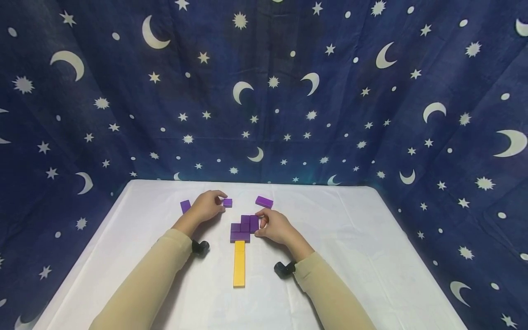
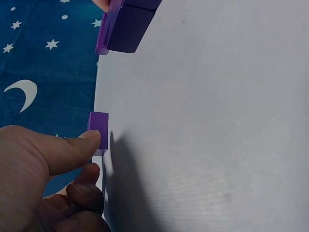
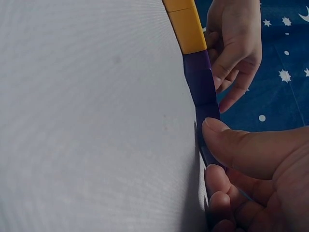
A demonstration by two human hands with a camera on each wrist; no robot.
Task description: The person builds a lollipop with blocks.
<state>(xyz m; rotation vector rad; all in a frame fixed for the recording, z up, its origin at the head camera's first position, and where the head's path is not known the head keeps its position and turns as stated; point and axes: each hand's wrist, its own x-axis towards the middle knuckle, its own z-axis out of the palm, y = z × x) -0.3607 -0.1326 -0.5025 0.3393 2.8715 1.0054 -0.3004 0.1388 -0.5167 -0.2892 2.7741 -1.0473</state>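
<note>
My left hand [image 1: 208, 205] is at the back of the table, its thumb and a finger pinching a small purple block [image 1: 228, 202]. In the left wrist view the thumb lies on that purple block [image 2: 99, 123]. My right hand [image 1: 275, 225] grips an upright-lying purple block [image 1: 254, 224] by its two ends, at the right side of a cluster of purple blocks [image 1: 240, 237]. The right wrist view has the thumb on a dark purple block [image 3: 206, 112] in line with the others. A yellow strip [image 1: 239, 266] of blocks extends from the cluster toward the front.
One loose purple block [image 1: 264, 201] lies behind the right hand. Another purple block [image 1: 185, 206] lies left of the left hand, partly covered by it. A white cloth [image 1: 350, 256] covers the table, and a dark blue curtain [image 1: 264, 91] with moons and stars hangs behind.
</note>
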